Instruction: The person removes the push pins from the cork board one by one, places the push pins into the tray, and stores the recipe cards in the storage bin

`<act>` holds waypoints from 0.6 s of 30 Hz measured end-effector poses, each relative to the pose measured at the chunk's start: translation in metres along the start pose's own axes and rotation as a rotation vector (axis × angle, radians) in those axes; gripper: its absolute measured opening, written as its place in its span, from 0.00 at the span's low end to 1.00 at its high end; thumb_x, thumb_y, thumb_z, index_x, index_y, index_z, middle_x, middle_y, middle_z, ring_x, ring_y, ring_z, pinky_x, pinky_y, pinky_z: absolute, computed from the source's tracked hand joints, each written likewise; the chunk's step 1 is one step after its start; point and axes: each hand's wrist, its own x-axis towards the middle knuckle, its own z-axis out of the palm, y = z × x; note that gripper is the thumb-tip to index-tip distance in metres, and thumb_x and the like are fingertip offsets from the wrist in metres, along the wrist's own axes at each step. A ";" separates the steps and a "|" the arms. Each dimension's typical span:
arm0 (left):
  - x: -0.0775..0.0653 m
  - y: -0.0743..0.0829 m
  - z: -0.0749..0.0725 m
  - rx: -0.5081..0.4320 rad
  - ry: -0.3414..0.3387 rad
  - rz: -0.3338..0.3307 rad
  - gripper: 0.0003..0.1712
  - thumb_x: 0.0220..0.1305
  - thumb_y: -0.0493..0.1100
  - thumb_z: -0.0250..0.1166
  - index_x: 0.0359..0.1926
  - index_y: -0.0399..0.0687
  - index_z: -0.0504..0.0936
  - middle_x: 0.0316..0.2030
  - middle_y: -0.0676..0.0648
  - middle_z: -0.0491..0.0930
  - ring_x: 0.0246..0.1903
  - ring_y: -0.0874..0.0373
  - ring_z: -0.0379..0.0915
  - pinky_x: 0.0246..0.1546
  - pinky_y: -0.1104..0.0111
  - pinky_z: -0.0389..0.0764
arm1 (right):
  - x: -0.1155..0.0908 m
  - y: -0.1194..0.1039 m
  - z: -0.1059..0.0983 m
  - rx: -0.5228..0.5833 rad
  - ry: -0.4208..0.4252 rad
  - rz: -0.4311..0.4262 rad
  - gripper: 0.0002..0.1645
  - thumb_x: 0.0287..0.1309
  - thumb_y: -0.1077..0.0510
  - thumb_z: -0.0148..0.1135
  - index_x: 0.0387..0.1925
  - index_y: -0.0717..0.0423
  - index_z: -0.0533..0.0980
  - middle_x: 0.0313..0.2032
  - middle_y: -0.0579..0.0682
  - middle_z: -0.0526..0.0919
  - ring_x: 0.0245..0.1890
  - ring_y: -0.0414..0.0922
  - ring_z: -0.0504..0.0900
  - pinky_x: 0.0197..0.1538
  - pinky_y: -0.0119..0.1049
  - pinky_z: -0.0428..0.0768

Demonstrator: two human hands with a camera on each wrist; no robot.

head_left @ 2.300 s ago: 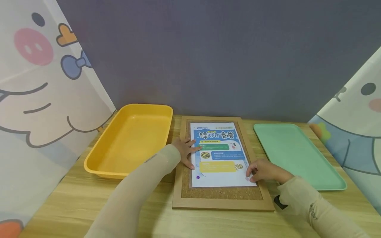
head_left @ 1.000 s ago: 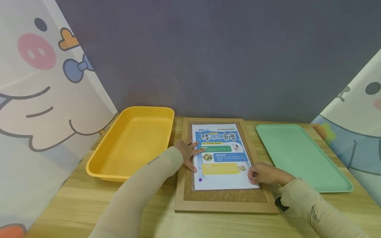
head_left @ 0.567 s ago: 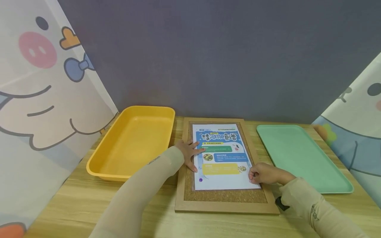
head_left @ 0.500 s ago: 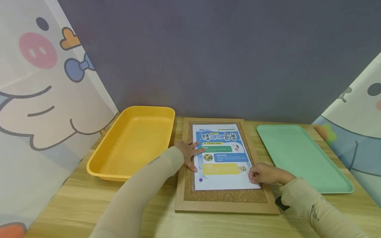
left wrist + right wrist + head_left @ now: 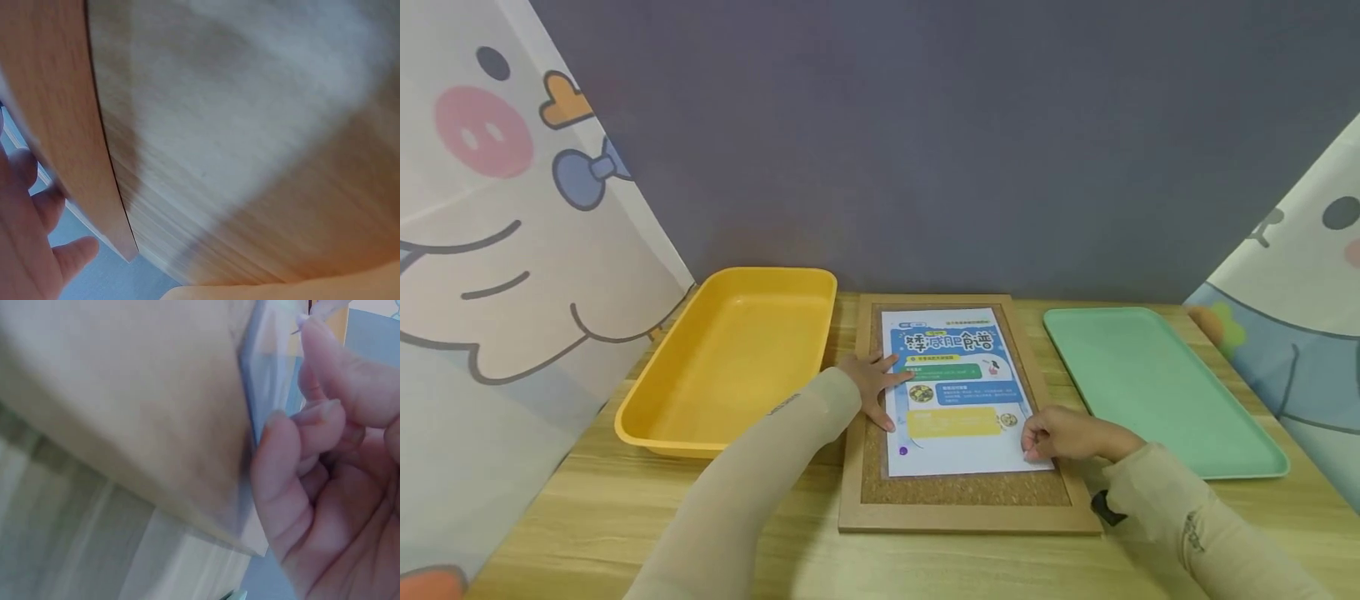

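A dark, plain wall (image 5: 925, 150) closes off the back of the room, and two cartoon panels flank it, the left panel (image 5: 505, 358) and the right panel (image 5: 1311, 375). Before them spreads one wooden table (image 5: 805, 567). Two trays stand on it: a deep yellow tray (image 5: 745, 367) on the person's left and a shallow green tray (image 5: 1165, 383) on the right. Between them lies one framed cork board (image 5: 962, 490), flat, its long side running away from the person. One printed sheet (image 5: 958, 392) rests on the board, its long axis much the same way.

Of the two hands, the left hand (image 5: 874, 387) is spread across the frame, its straightened fingers resting on the sheet's left edge. The right hand (image 5: 1063, 432) is at the lower right corner, clearly the nearer one there, with thumb and forefinger pinching one pale pin (image 5: 302, 322) and the other fingers curled in. The pin's thin point juts from the fingertips on the sheet's side; I can't tell whether it touches the paper. One purple dot (image 5: 903, 451), probably another pin's head, sits near the lower left corner.
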 end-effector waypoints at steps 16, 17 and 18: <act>0.001 -0.001 0.002 0.036 0.018 -0.015 0.60 0.45 0.83 0.54 0.74 0.77 0.37 0.75 0.57 0.34 0.73 0.54 0.35 0.67 0.55 0.55 | -0.001 0.003 -0.015 -0.016 0.127 0.016 0.06 0.57 0.66 0.63 0.25 0.59 0.77 0.18 0.39 0.68 0.19 0.34 0.64 0.23 0.28 0.65; 0.002 0.000 0.002 0.043 0.022 -0.017 0.60 0.45 0.83 0.53 0.74 0.77 0.37 0.75 0.57 0.35 0.73 0.54 0.35 0.67 0.55 0.56 | -0.002 0.003 -0.015 -0.014 0.135 0.010 0.06 0.57 0.67 0.63 0.25 0.60 0.77 0.19 0.39 0.68 0.20 0.34 0.64 0.23 0.28 0.65; 0.002 0.000 0.002 0.048 0.023 -0.017 0.60 0.44 0.84 0.53 0.74 0.78 0.37 0.75 0.57 0.35 0.73 0.54 0.36 0.67 0.55 0.56 | -0.002 0.003 -0.015 -0.010 0.142 0.007 0.06 0.57 0.67 0.63 0.25 0.60 0.77 0.19 0.39 0.69 0.20 0.33 0.65 0.23 0.28 0.66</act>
